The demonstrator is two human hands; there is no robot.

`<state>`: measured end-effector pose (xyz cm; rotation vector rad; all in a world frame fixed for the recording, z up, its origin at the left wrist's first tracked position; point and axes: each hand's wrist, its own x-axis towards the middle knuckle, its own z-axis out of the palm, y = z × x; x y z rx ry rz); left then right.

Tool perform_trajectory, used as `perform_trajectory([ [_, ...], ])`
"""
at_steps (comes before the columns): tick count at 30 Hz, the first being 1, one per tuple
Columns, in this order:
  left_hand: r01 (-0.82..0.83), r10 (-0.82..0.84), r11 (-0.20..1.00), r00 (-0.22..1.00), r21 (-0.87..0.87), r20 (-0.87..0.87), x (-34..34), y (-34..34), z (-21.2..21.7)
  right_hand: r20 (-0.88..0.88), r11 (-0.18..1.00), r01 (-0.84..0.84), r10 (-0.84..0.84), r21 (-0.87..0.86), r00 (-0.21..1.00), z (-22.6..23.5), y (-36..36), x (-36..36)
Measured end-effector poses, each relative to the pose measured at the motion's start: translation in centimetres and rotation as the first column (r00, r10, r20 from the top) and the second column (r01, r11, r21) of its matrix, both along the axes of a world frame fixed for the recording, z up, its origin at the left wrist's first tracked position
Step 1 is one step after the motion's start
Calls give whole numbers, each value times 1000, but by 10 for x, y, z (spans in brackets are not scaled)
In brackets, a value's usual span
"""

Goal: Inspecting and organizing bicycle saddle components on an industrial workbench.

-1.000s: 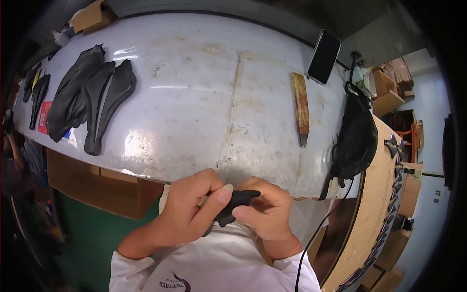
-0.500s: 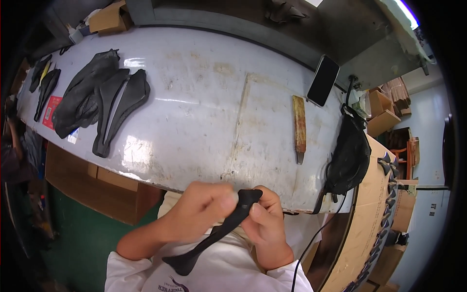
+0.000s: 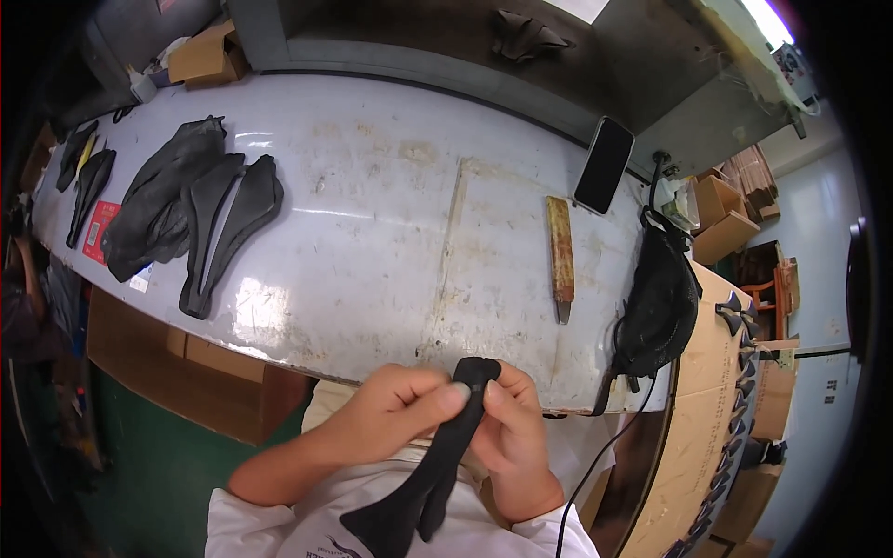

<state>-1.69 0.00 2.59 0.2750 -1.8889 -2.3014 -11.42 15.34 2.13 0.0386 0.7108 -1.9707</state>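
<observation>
Hands first, nearest the lens: I am holding a long black shaped piece (image 3: 437, 465), narrow at its upper end and flaring wide toward my lap, upright between both hands just in front of the near edge of the counter (image 3: 391, 242). My left hand (image 3: 391, 418) is pinching the narrow neck with thumb and forefinger from the left; my right hand (image 3: 512, 446) is closing around the same neck from the right, fingers curled behind it. Both grips are clenched on the piece, and the two thumbs are almost meeting at its top. The wide lower end is hanging free over my white shirt.

Judged from this posture, the step in hand is working or checking the narrow end by touch, pressing it between the fingertips. The next move is probably calling for a steady pinch on the neck while the fingers travel along the edge, so the flexible piece is not twisting.

Beyond the hands, the counter is carrying a wooden-handled tool (image 3: 560, 256) lying lengthwise, well apart from my hands. Just past it a dark phone (image 3: 604, 165) is leaning at the far edge. A black mesh bag (image 3: 659, 302) is hanging off the right end, with a cable trailing down. Far left, a stack of similar black pieces (image 3: 186, 219) is lying spread out, with smaller dark pieces (image 3: 84, 177) beyond it. Cardboard boxes (image 3: 206, 56) are sitting at the far left corner.
</observation>
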Motion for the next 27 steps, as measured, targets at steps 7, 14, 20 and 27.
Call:
perform_trajectory([
  [7,149,-140,985,984,-83,109,1,3,14,-317,978,75,-10,194,948,-1,4,-6],
  [14,-291,273,942,954,-166,-123,-1,1,15,-983,952,302,-16,42,185,3,17,19],
  [20,-209,198,971,976,-118,-95,-8,-3,18,-931,941,146,262,305,256,17,4,15],
  [27,-255,255,962,967,-95,-5,-11,-22,27,-775,954,-63,275,292,570,21,3,20],
])
